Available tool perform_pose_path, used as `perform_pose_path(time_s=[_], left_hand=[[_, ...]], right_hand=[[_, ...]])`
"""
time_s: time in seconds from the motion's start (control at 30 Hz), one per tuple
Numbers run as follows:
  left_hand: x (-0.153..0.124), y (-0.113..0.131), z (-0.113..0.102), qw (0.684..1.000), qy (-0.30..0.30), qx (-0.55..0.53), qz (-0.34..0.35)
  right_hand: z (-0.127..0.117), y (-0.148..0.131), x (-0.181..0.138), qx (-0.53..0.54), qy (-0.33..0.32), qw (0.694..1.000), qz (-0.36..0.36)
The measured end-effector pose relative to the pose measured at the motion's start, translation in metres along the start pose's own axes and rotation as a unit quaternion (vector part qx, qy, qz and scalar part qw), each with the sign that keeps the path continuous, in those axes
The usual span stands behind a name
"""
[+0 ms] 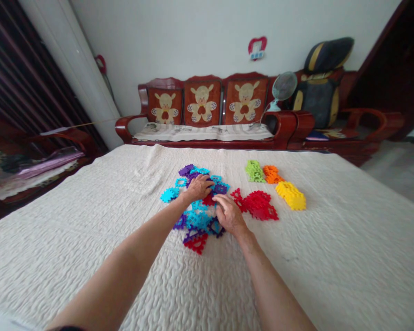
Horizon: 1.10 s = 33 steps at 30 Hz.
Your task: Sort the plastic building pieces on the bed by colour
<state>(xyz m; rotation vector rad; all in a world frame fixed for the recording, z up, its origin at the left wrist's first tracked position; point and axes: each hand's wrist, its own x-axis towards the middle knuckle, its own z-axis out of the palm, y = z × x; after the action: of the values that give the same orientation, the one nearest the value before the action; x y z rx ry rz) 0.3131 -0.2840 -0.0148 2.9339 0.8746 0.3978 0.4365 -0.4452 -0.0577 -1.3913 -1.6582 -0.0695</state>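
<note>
A mixed pile of light blue interlocking plastic pieces (198, 219) and purple ones (221, 189) lies on the quilted cover in front of me. My left hand (199, 187) rests over the far part of the pile, palm down with its fingers stretched out. At the pile's right side is my right hand (229, 212), fingers bent loosely and thumb apart, its fingertips by a red piece (208, 200) between the hands. Another red piece (196, 244) lies at the near edge. To the right sits a group of red pieces (260, 205).
Farther right lie green pieces (254, 171), orange pieces (272, 174) and a yellow stack (291, 196). The cream quilted cover (89, 239) spreads over the broad surface. Behind it stand a wooden sofa (278, 133) with bear cushions (202, 105), a fan (284, 86) and a massage-type seat (316, 101).
</note>
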Motion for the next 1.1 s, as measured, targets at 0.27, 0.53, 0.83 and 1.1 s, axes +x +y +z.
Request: perform_pose_path(time_s=[0.27, 0.53, 0.83, 1.1], left_hand=[[-0.001, -0.030, 0.002, 0.996, 0.061, -0.014, -0.061], [-0.037, -0.005, -0.002, 0.991, 0.019, -0.080, 0.103], [-0.065, 0.011, -0.005, 0.990, -0.004, -0.070, 0.126], [-0.068, 0.030, -0.018, 0.981, 0.028, -0.190, 0.007]], right_hand=[[0.006, 0.005, -0.006, -0.030, -0.070, 0.997, 0.010], [0.010, 0.005, -0.007, -0.047, -0.066, 0.997, 0.012], [0.011, 0.008, -0.007, -0.043, -0.065, 0.997, 0.013], [0.002, -0.002, -0.001, 0.010, -0.006, 1.000, 0.005]])
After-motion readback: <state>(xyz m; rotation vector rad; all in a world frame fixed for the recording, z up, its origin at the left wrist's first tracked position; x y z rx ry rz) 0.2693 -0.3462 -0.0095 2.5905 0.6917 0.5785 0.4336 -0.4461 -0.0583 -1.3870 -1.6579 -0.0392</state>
